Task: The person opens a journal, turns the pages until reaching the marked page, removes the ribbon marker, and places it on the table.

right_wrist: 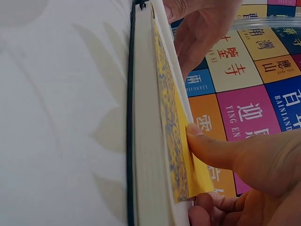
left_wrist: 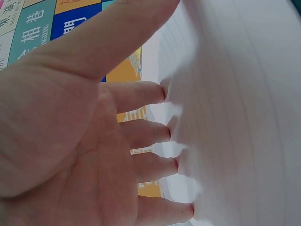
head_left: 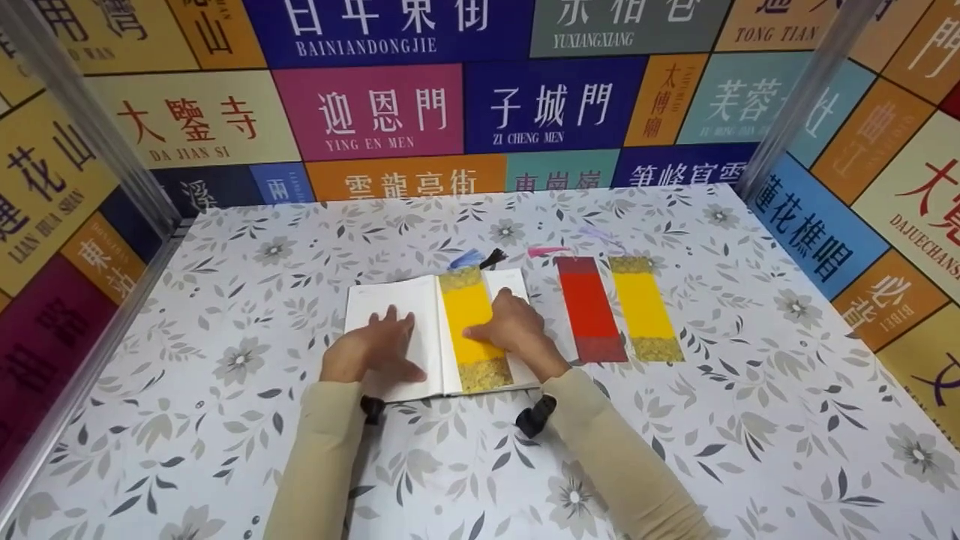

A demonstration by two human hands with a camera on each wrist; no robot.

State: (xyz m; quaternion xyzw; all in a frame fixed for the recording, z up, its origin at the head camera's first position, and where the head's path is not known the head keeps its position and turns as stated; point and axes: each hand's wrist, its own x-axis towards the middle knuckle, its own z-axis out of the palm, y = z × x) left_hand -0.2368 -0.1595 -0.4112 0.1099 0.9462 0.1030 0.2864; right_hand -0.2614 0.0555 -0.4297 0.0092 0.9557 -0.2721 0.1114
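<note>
An open notebook with white ruled pages and a dark cover lies mid-table on the white leaf-patterned cloth, and the long yellow bookmark with gold-patterned ends rests lengthwise on its right page, just right of the centre fold, its far end towards a blue tassel and a black tassel; whether both belong to it, I cannot tell. The left hand grips nothing: its fingers are spread, and their tips press on the left page. The right hand sets its thumb on the yellow face, while its other fingers bend near the bookmark's right edge; whether they pinch it or merely press, I cannot tell. The step in hand looks like placing or straightening the bookmark between the pages, since it lies slightly askew to the fold. The next move seems to call for the left hand to hold its page down while the right squares the strip and then frees its thumb without dragging it. Right of the notebook, side by side, lie a red bookmark with darker red ends and a second yellow bookmark with gold ends, both untouched.
</note>
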